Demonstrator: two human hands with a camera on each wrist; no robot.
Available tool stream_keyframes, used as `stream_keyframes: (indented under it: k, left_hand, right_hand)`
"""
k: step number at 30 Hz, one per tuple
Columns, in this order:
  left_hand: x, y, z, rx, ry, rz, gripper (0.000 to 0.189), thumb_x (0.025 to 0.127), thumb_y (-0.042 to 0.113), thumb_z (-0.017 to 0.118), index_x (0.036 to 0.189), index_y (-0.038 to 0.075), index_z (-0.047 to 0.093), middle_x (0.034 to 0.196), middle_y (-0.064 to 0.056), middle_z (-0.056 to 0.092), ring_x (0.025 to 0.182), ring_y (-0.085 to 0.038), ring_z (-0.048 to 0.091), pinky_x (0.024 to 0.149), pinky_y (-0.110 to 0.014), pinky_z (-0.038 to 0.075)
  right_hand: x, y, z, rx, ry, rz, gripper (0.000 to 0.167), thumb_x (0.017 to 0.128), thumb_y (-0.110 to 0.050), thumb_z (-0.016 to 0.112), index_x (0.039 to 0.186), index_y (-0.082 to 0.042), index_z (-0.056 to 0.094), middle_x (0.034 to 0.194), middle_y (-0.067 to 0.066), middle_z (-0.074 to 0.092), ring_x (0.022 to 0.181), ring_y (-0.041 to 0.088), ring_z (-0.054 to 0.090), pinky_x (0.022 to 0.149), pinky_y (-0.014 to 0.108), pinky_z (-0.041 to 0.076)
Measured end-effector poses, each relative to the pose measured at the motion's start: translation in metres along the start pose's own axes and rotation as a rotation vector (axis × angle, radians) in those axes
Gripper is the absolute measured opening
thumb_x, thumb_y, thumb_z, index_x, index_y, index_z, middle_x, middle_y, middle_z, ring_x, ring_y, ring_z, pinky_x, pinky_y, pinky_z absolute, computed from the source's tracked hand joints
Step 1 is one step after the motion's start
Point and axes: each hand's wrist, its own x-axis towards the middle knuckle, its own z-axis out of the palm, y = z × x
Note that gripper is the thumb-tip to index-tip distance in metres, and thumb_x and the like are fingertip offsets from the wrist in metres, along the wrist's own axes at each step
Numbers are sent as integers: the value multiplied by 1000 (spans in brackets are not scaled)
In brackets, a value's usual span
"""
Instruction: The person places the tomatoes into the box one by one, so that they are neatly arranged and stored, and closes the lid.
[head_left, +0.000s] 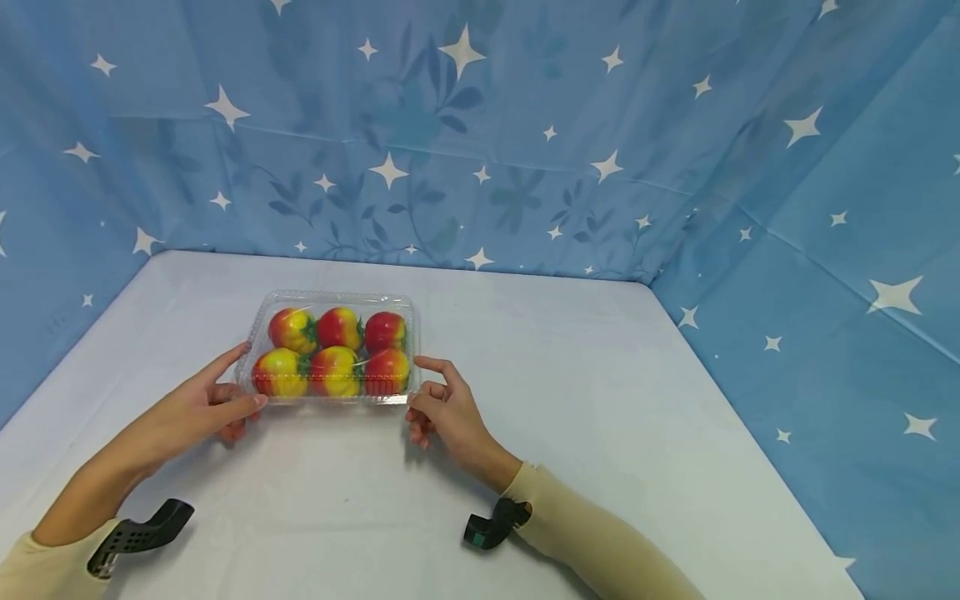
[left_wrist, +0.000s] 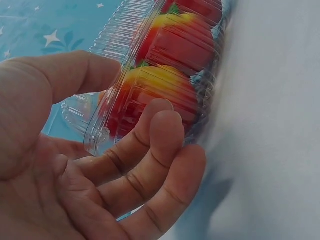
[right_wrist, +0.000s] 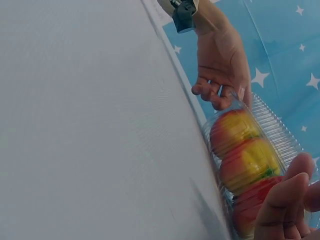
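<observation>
A clear plastic clamshell box (head_left: 330, 400) lies on the white table, its lid down over two rows of red-and-yellow fruits (head_left: 338, 371) with green tops. My left hand (head_left: 197, 408) holds the box's left end, index finger along the side and thumb at the front corner. From the left wrist view, the thumb (left_wrist: 95, 75) meets the lid's rim, while the other fingers (left_wrist: 167, 135) bend in front of the box wall. At the opposite end my right hand (head_left: 448, 412) grips the right front corner between index finger and thumb, with its remaining fingers curled below.
The white table (head_left: 570, 400) stretches to the right and in front of the box. A blue curtain (head_left: 525, 108) with white stars hangs behind it and along both sides. Each wrist wears a black camera mount (head_left: 491, 525), close above the tabletop.
</observation>
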Motion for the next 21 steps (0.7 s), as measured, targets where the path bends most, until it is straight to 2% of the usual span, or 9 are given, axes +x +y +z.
stream_keyframes:
  k: [7,12,17,21]
  left_hand:
    - [2,-1,2,7,-2,3,93,110,19,62,169,-2,-7,96,-11,66,71,-25,62,68,-35,61]
    - [2,-1,2,-3,5,-15,93,110,21,62,170,1,-6,95,-11,65,71,-24,62,69,-36,61]
    - [-1,-4,-1,47,33,-48,94,110,31,63,172,7,-4,100,-14,61,76,-27,64,71,-36,62]
    - [-1,-7,-4,85,49,-51,92,111,35,60,173,11,-4,109,-18,61,79,-27,65,72,-34,63]
  right_hand:
    - [-1,2,1,11,32,-13,57,99,0,58,154,-1,43,72,3,62,47,13,57,44,23,50]
    - [-4,5,0,-1,29,-21,58,99,-3,60,155,-3,44,72,5,61,46,14,55,44,24,49]
    - [-5,4,-2,-112,41,-74,60,100,-8,62,158,-4,45,73,4,60,44,12,52,42,23,45]
    - [-5,1,-7,-213,115,-121,59,103,-14,61,160,-8,47,74,5,58,43,12,49,41,23,44]
